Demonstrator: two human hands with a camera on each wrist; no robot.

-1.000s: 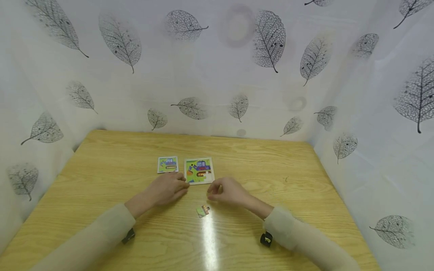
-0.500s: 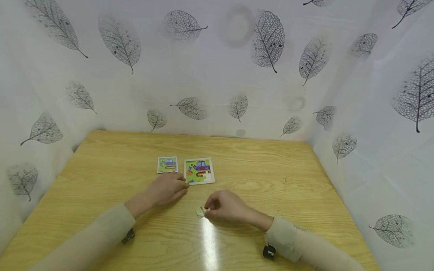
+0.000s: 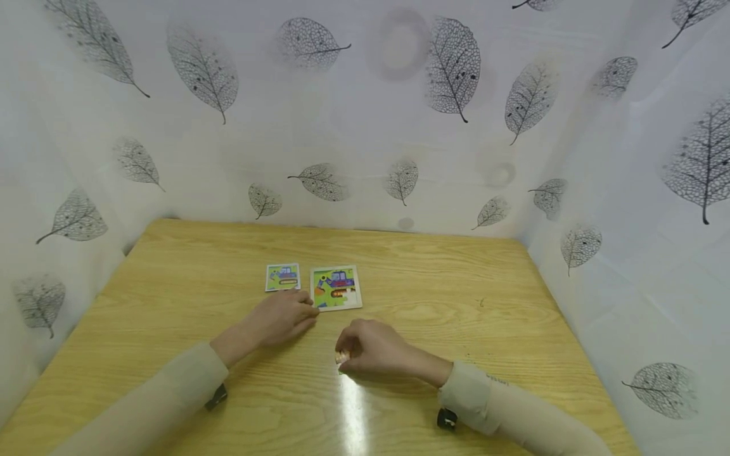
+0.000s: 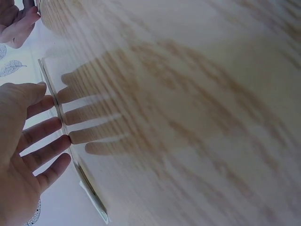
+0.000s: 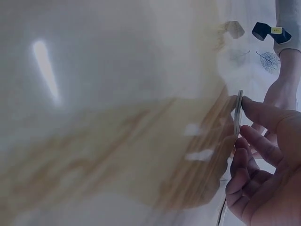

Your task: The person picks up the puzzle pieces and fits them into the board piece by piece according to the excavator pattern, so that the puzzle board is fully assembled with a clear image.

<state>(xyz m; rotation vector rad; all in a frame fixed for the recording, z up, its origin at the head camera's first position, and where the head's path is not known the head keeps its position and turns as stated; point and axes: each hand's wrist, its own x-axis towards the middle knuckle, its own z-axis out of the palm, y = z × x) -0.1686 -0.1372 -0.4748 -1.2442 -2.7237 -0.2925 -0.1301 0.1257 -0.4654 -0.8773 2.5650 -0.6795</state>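
Observation:
My right hand (image 3: 373,348) pinches a small jigsaw piece (image 3: 342,357) between thumb and fingers, low over the table; in the right wrist view the piece (image 5: 238,110) shows edge-on. Beyond it lies a framed puzzle board (image 3: 335,288) with an excavator picture and a pale gap at its lower right. My left hand (image 3: 279,316) rests by that board, fingertips at its lower left corner and fingers fairly straight. In the left wrist view the fingertips of the left hand (image 4: 33,141) touch the edge of a thin board (image 4: 59,106).
A small picture card (image 3: 282,277) of an excavator lies left of the board. The wooden table (image 3: 433,272) meets a white leaf-patterned cloth (image 3: 342,114) at the back and sides. A bright glare streak crosses the table's front.
My right hand has come down from beside the board toward the front and now grips the loose jigsaw piece, which lay on the table before. The left hand stays put.

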